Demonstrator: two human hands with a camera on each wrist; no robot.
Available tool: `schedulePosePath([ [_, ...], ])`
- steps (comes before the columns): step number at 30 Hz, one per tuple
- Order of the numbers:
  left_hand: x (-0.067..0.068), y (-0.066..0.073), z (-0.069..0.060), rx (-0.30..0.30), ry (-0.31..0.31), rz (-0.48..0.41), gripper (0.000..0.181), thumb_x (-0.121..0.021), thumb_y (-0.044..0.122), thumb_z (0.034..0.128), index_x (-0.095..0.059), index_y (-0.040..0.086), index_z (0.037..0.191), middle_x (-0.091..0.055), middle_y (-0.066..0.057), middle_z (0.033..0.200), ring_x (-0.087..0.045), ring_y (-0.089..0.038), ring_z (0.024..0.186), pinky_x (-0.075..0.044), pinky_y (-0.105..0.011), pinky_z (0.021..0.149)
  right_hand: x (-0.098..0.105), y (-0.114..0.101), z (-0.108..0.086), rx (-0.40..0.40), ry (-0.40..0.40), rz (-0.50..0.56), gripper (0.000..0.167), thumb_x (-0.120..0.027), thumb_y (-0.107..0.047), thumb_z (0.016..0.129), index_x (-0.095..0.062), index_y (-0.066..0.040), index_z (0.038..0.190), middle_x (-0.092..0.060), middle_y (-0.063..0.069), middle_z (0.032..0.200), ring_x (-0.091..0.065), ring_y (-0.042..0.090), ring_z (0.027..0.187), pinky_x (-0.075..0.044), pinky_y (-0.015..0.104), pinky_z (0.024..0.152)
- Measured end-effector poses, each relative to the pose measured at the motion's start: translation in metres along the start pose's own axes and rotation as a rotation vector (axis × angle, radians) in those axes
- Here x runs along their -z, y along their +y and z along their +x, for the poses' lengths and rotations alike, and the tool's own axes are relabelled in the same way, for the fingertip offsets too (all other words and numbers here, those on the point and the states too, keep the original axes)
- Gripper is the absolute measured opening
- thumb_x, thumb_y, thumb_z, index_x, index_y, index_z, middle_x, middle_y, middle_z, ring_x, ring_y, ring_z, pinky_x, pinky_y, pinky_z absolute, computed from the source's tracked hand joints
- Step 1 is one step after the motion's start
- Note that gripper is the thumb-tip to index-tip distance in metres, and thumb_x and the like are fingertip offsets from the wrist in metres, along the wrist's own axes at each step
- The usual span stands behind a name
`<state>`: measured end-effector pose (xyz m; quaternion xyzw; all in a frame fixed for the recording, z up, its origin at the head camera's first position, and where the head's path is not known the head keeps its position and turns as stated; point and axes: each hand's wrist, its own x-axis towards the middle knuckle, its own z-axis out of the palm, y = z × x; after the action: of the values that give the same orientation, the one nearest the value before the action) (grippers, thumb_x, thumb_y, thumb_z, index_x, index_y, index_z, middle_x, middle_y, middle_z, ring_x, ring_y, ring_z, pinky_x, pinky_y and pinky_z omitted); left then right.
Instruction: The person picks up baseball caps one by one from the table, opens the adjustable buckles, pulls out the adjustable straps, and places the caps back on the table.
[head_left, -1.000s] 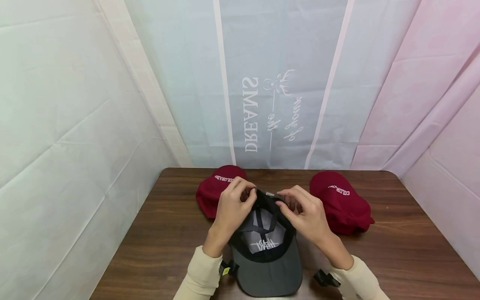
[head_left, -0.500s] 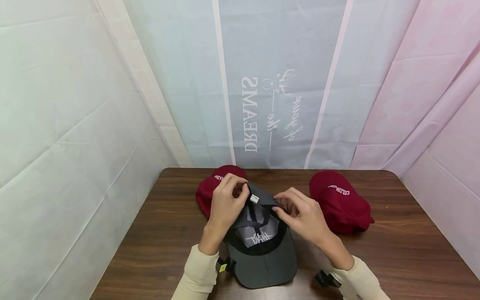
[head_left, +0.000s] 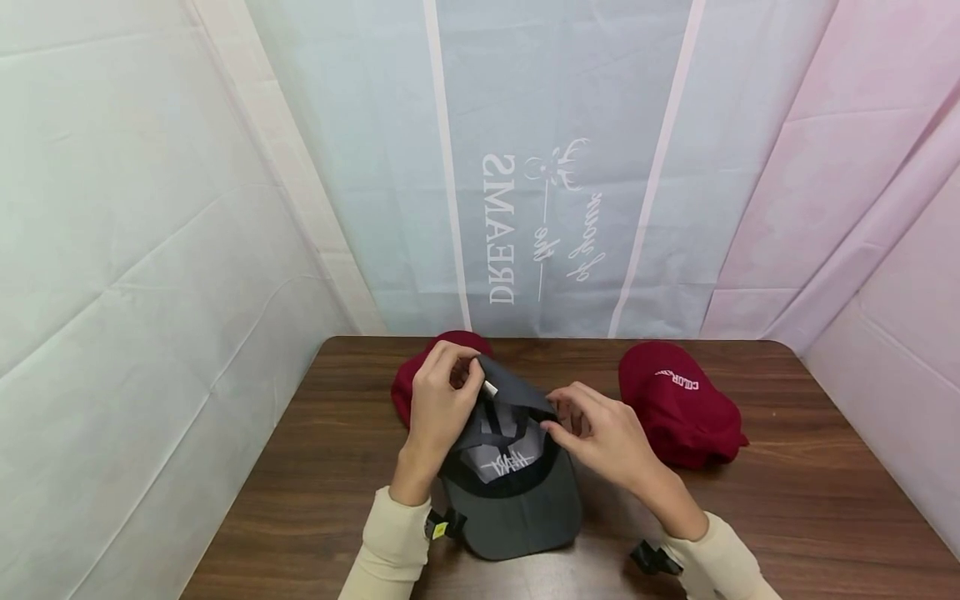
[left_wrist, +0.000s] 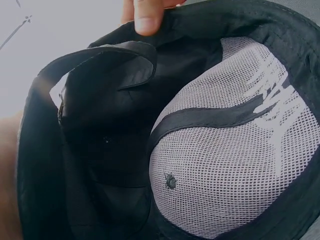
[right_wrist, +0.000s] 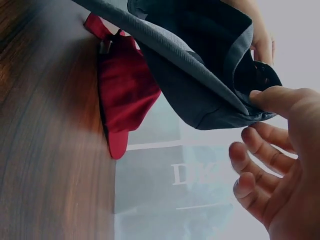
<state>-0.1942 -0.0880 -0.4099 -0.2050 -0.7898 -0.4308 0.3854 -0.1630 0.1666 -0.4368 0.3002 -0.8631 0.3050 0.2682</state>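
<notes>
A dark grey baseball cap (head_left: 517,525) is held up over the table, brim toward me, its inside showing with white mirrored lettering. My left hand (head_left: 437,404) pinches the back edge on the left, beside a small white tag. On the right, my right hand (head_left: 609,432) pinches the same rim; in the right wrist view its thumb and index finger grip the edge of the cap (right_wrist: 190,95), other fingers loosely bent. The left wrist view looks into the cap, onto grey mesh (left_wrist: 210,165), a dark sweatband and a strap.
On the brown wooden table (head_left: 315,467), a maroon cap (head_left: 411,375) lies at the back left, partly hidden behind my left hand. Another maroon cap (head_left: 686,421) with white "COLORADO"-like lettering lies at the back right. A pale printed cloth (head_left: 555,100) hangs behind the table.
The grey cap has shifted left and away from me, tilting as my left hand moves left. My right hand has moved slightly left and keeps its pinch on the rim.
</notes>
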Motion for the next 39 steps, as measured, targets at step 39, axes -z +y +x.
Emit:
schedulePosePath([
  [39, 0.002, 0.006, 0.014, -0.063, 0.069, -0.053, 0.012, -0.068, -0.002, 0.0944, -0.075, 0.005, 0.101, -0.07, -0.01, 0.098, -0.066, -0.02, 0.078, -0.061, -0.033, 0.07, 0.026, 0.009, 0.014, -0.104, -0.075, -0.044, 0.029, -0.094, -0.016, 0.079, -0.066, -0.025, 0.08, -0.058, -0.016, 0.067, -0.049, -0.005, 0.06, -0.045, 0.021, 0.054],
])
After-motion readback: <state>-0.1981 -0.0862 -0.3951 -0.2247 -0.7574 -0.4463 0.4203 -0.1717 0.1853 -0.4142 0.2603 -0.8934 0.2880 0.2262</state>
